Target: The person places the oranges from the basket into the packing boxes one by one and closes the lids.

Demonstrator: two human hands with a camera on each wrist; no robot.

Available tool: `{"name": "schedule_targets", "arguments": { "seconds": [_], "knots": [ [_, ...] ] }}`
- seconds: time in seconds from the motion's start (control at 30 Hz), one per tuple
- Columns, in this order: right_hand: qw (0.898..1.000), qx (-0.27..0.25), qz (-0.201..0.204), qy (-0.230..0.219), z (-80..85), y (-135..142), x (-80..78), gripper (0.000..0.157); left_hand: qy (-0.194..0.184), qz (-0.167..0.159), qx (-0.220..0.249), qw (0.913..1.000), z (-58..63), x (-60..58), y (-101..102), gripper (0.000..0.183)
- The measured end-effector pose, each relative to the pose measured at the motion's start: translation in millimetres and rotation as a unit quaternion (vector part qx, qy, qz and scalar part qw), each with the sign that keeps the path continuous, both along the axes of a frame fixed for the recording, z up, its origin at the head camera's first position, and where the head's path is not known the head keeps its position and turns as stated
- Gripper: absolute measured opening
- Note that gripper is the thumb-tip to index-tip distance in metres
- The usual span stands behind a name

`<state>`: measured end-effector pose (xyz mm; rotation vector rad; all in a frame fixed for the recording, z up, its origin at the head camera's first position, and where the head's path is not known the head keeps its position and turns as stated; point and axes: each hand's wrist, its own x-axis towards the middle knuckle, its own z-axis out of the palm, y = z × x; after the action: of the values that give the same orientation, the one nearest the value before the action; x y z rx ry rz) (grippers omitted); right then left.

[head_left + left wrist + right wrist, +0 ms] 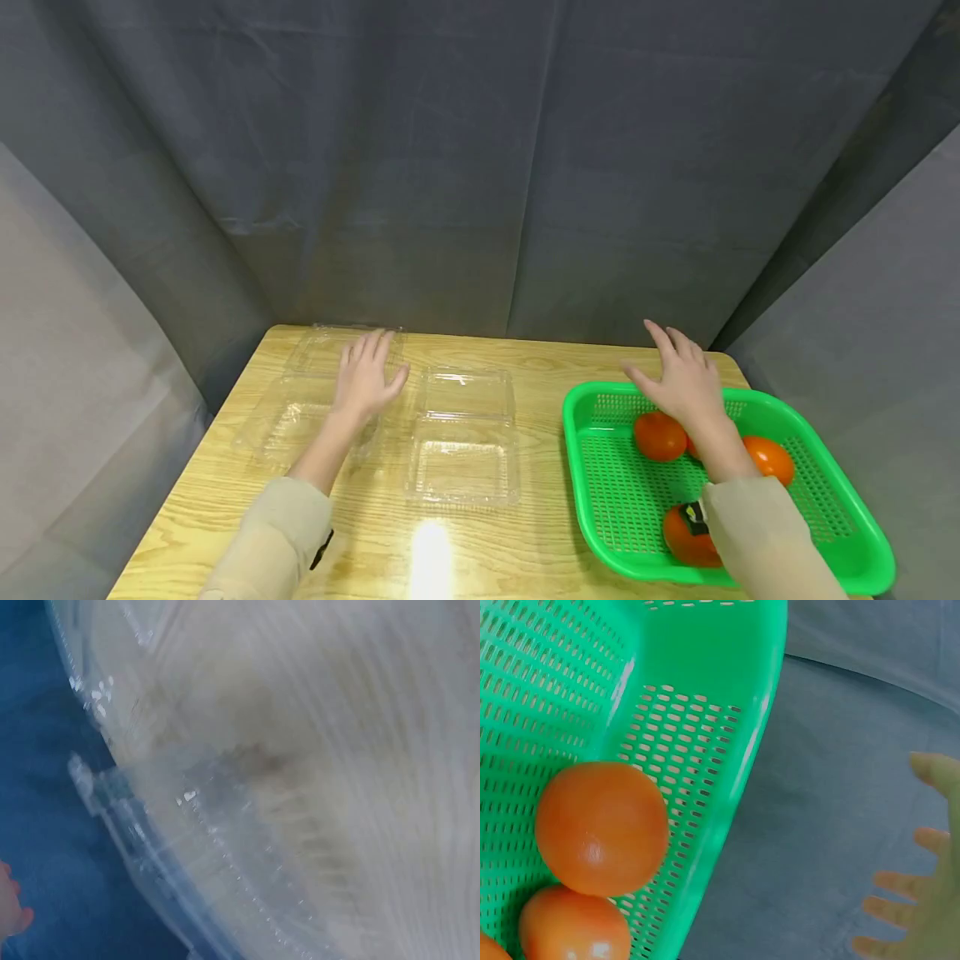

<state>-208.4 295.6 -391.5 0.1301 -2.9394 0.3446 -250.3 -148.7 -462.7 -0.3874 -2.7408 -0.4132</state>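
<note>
My left hand [363, 379] hovers over the clear plastic containers at the left of the table, fingers spread and holding nothing. Beneath it lies a lidded clear container [288, 421], opened out flat; its edge and ridged side fill the left wrist view. A second clear clamshell container [463, 467] lies opened to the right of that hand. My right hand [684, 383] is above the far side of a green plastic basket [581, 467], fingers apart, with nothing in it. Several tomatoes lie in the basket, one [660, 436] just below the hand and another [602, 829] in the right wrist view.
The wooden table [480, 550] ends at a grey curtain [420, 208] along the back, with more cloth at both sides. The basket takes up the table's right side. A bright reflection shows at the front middle.
</note>
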Motion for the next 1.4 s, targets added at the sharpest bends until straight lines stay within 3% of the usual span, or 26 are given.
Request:
{"name": "schedule_targets", "arguments": {
  "seconds": [0.2, 0.33, 0.5, 0.67, 0.93, 1.4],
  "knots": [
    [1.0, -0.001, 0.013, -0.023, 2.1, 7.5, 17.9, 0.073, 0.044, -0.039, 0.059, 0.9965, -12.4, 18.6, 8.1, 0.052],
    [0.999, 0.004, 0.013, -0.04, 0.5, 9.9, 31.8, 0.072, 0.076, -0.07, 0.065, 0.9926, -24.3, 30.2, 12.0, 0.044],
    [0.999, 0.006, 0.022, -0.046, -5.1, 12.1, 52.1, 0.068, 0.077, -0.092, 0.068, 0.9905, -40.3, 45.9, 16.6, 0.04],
    [0.998, 0.017, 0.031, -0.045, -17.1, 15.8, 68.0, 0.066, 0.062, -0.091, 0.064, 0.9919, -56.2, 61.7, 20.0, 0.039],
    [0.996, 0.019, 0.018, -0.082, -38.7, 26.7, 90.3, 0.07, 0.044, -0.079, 0.071, 0.9934, -74.3, 84.1, 24.7, 0.038],
    [0.988, 0.023, 0.003, -0.151, -81.7, 39.4, 110.6, 0.077, 0.011, -0.048, 0.031, 0.9983, -87.7, 98.6, 28.6, 0.044]
  ]
}}
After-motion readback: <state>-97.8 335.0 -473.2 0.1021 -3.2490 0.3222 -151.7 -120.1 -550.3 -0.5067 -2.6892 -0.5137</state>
